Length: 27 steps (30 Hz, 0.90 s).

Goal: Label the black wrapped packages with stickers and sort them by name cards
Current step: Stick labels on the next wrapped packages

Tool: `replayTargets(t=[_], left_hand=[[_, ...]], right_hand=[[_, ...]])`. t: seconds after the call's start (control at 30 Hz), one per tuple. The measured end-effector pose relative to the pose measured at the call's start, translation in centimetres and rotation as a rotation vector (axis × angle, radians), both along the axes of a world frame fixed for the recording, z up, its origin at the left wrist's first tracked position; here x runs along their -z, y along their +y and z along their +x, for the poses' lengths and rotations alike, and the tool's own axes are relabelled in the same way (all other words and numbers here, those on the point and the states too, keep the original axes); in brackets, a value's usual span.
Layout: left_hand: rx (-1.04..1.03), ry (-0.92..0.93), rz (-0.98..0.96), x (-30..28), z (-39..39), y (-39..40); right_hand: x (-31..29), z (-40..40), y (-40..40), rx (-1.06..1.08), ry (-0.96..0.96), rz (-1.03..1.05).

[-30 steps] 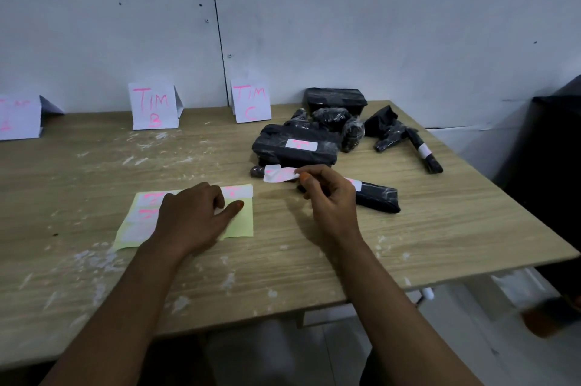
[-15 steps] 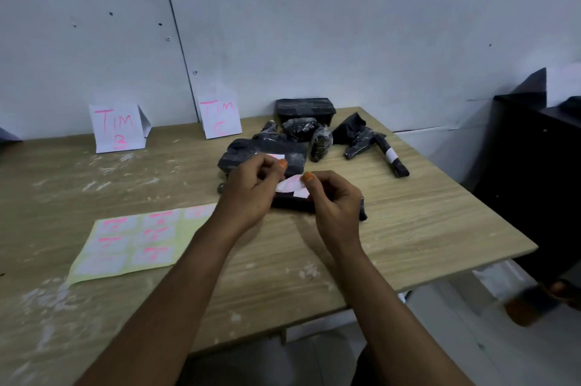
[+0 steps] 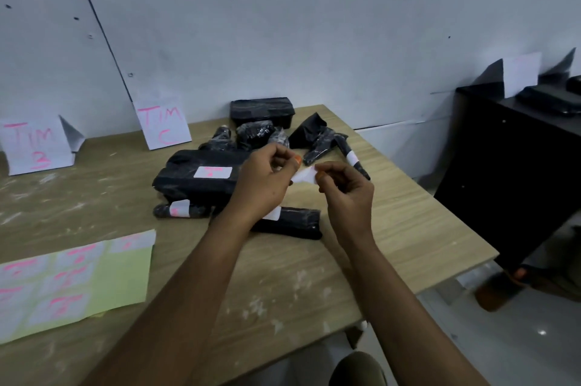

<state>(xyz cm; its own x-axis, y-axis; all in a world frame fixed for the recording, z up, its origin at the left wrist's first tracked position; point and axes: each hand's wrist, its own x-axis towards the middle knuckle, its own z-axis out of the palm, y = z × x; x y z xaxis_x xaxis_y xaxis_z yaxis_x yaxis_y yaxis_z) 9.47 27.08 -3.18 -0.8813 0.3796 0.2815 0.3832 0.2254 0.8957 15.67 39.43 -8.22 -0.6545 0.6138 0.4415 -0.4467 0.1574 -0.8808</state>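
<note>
Left hand (image 3: 267, 178) and right hand (image 3: 345, 194) raised; both pinch sticker (image 3: 304, 175).

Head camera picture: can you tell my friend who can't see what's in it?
Two hands, left hand and right hand, pinch one white sticker above black wrapped packages on a wooden table. A sticker sheet lies left; name cards stand behind.

On the wooden table (image 3: 393, 228), a heap of black wrapped packages (image 3: 201, 178) lies right of centre, two folded paper name cards (image 3: 163, 123) behind-left, a sticker sheet (image 3: 75, 285) front-left, possibly overhanging the edge.
</note>
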Motion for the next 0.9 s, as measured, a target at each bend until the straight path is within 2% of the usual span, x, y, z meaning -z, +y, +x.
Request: replayTargets(t=[0.2,0.5,0.73,0.8,0.9], left_hand=[[-0.05,-0.009,0.025,-0.3,-3.5,1.9],[-0.087,0.035,0.022,-0.3,-7.1,4.6],[-0.168,0.287,-0.192,0.2,-9.3,3.2],[-0.195,0.294,-0.343,0.6,-10.1,2.9],[-0.178,0.201,-0.546,0.9,-10.7,2.6]], right_hand=[[-0.3,-2.8,2.1,0.034,-0.047,-0.021],[0.8,-7.0,5.3,0.202,-0.155,-0.045],[1.1,-10.2,4.5,0.155,-0.139,-0.104],[1.3,-10.7,4.2,0.104,-0.153,-0.067],[1.5,-10.7,4.5,0.008,-0.198,0.018]])
